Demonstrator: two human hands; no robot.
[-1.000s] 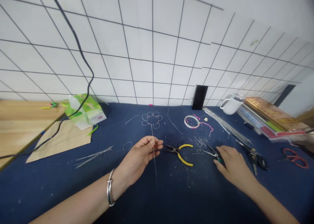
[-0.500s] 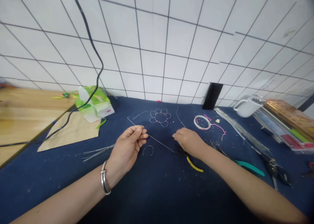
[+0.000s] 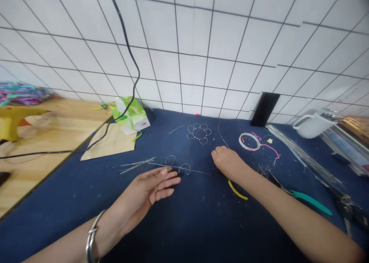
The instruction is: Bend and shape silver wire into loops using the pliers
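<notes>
My left hand (image 3: pixel 155 186) is open, its fingers stretched out and a little apart. Just beyond its fingertips runs a thin, nearly straight silver wire (image 3: pixel 198 171), reaching right toward the dark jaws of the pliers. My right hand (image 3: pixel 227 161) is closed around pliers with a yellow handle (image 3: pixel 238 191); its palm hides most of the tool. Close to my left fingers lie two small bent wire loops, one arched wire (image 3: pixel 184 165) and another curl (image 3: pixel 170 157). Farther back sits a flower-shaped wire ring (image 3: pixel 199 133) with looped petals.
Straight wire pieces (image 3: pixel 137 164) lie left of my left hand. To the right are a white ring with pink cord (image 3: pixel 249 142), teal-handled pliers (image 3: pixel 311 201), a long wire bundle (image 3: pixel 302 155) and a white mug (image 3: pixel 315 124). A black cable (image 3: pixel 134 63) hangs at left.
My left fingers have opened and let go of the wire, which lies lower and flatter. My right hand keeps its grip. The view has shifted left, bringing a yellow glue gun into sight.
</notes>
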